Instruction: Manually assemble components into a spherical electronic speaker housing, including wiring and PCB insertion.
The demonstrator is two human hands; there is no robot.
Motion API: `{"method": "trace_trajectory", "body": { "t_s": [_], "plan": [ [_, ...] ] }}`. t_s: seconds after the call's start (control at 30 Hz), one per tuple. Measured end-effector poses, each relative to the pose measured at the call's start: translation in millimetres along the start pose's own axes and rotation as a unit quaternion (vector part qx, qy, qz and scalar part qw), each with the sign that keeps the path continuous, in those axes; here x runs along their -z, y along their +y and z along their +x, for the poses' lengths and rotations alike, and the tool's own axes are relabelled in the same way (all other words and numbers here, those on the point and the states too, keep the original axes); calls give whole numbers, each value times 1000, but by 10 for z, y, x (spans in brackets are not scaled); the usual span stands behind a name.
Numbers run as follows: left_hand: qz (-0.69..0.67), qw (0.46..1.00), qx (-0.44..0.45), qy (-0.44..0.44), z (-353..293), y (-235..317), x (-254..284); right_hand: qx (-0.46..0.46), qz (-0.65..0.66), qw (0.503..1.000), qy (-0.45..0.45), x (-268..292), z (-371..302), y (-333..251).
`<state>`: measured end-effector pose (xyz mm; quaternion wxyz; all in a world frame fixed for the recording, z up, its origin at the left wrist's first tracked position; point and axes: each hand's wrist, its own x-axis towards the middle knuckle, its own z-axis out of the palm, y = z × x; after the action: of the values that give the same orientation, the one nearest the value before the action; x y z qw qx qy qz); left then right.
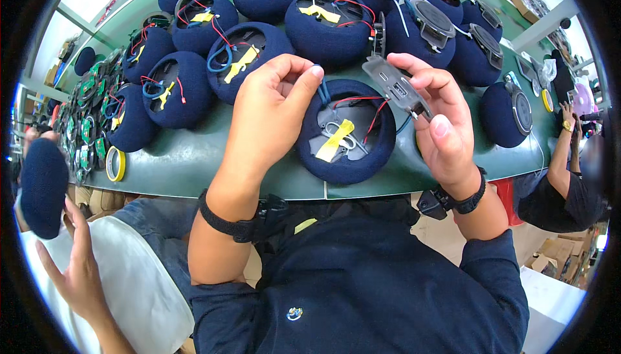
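Observation:
A round, navy fabric-covered speaker shell (347, 171) lies open-side up in front of me. Inside it a strip of yellow tape (336, 141) crosses the grey floor, beside white and red wires. My left hand (268, 111) is above its left rim, thumb and forefinger pinched on a blue cable (325, 91) that runs down into the shell. Over the right rim, my right hand (447, 118) holds a tilted grey panel with port openings (399, 87) between its fingers and thumb. Red wires lead from this panel into the shell.
Several similar open shells (178, 90) stand at the left and back; others carry black round speakers (433, 21). Green circuit boards (90, 111) pile up at far left, near a yellow tape roll (116, 164). Co-workers sit on both sides; the left one holds a navy shell (44, 189).

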<state>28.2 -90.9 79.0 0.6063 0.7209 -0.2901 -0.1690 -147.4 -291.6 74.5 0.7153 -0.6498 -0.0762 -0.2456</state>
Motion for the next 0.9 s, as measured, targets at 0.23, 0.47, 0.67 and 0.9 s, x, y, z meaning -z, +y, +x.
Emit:
{"method": "trace_trajectory", "body": {
  "t_s": [0.23,0.47,0.67,0.9],
  "plan": [
    [-94,996,1,5,28,-166,-101,56,-162,982,-73,10,180,-58],
    [-130,991,-1,-13,18,-257,-105,128,-357,898,-222,120,370,-130],
    [-172,985,-24,-2,25,-305,-129,119,-334,900,-251,105,434,-48],
    [-188,981,-47,-4,26,-336,-136,102,-374,871,-303,110,506,-148]
  ]
}}
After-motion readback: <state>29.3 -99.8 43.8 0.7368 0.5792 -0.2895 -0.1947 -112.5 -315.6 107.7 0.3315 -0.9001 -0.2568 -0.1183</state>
